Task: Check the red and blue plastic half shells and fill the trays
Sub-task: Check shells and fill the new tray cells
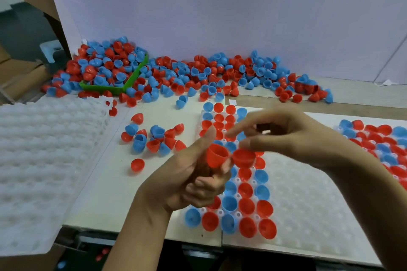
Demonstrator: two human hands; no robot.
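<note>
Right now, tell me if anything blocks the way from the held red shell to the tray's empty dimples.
Nothing visible does. The left hand holds the red shell above the tray; empty dimples lie open just right.

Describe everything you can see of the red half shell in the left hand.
The red half shell is a small cup of smooth, glossy plastic, rounded at its closed end with a plain circular rim. It sits tilted, its open mouth facing up and away from the camera, so part of the hollow inside shows. The left hand holds it at the fingertips, thumb raised behind it, above the partly filled white tray. A second red shell lies right beside it; whether they touch is unclear. No crack or flaw is visible.
</note>
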